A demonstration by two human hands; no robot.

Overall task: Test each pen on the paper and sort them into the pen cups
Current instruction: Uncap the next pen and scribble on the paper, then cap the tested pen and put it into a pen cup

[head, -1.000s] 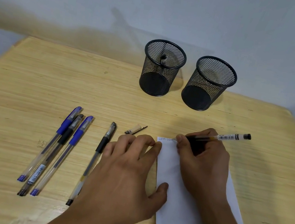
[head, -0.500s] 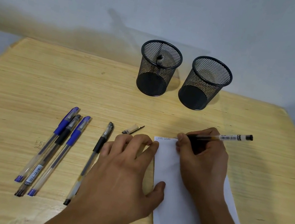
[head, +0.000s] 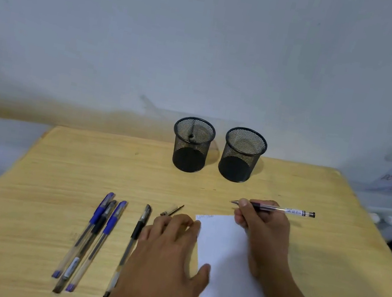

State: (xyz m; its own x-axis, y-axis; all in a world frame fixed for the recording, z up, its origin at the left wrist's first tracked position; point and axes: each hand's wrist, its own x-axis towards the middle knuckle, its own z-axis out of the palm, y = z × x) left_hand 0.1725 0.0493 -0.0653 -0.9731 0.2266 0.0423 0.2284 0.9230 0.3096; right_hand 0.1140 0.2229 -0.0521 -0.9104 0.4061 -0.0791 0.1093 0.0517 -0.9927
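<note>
Tabletop (head: 55,176): pale wood, carrying everything listed below.

Paper (head: 229,270): one white sheet, near right of centre, with a faint scribble at its far left corner. My left hand (head: 166,260) lies flat beside it, fingers straight, thumb and fingertips pressing its left edge.

Pen cups: two black mesh cups at the far side, just beside each other. The left cup (head: 189,157) has one pen end showing inside; the right cup (head: 239,167) shows nothing inside that I can make out.

Right hand (head: 264,227): fingers curled round the clear-barrelled black pen (head: 283,210), held level above the tabletop, tip pointing left, clear of the far edge of the paper.

Untested pens, lying on the tabletop to the left of my left hand: a cluster of three, two blue-grip pens (head: 97,217) with a dark one (head: 98,228) between them, touching; one black-grip pen (head: 134,236) apart, partly under my left hand.

Small loose part (head: 171,210): probably a cap or refill piece, just beyond my left fingertips.

Risks, as I judge them: the cups stand so close that a careless drop could put this pen in the wrong one; a knock on a rim could tip a light cup; lifting my left hand could let the paper shift; the loose part could roll off.
</note>
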